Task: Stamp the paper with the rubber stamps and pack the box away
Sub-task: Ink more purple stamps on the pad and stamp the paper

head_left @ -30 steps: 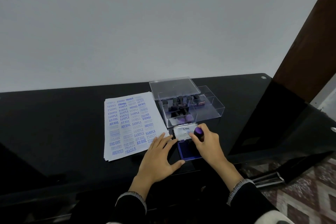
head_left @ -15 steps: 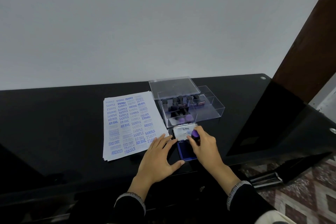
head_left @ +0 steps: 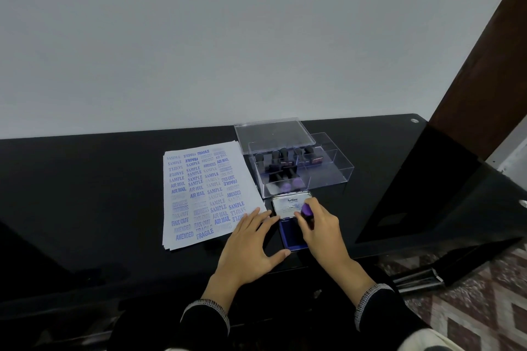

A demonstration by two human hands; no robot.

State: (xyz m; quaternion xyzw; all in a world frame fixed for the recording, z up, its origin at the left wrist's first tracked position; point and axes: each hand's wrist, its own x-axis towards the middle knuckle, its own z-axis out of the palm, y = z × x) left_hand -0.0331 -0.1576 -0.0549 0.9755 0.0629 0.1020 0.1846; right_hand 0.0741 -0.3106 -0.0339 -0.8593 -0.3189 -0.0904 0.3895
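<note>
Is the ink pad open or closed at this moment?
Open. The ink pad shows its blue inked surface, and its white labelled lid is folded back toward the clear box.

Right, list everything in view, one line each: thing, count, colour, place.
White paper sheets: small stack, blue stamped words, left on the table.
Clear plastic box: one, transparent, right of the paper.
Clear plastic lid: one, transparent, behind the box.
Dark-handled rubber stamps: several, dark, inside the box.
Open ink pad: one, blue, white-labelled lid raised, in front of the box.
Purple-topped stamp: one, over the pad.
Black glossy table: one.
Left hand: flat on the table, fingertips on the paper's corner.
Right hand: grips the purple-topped stamp.
</note>
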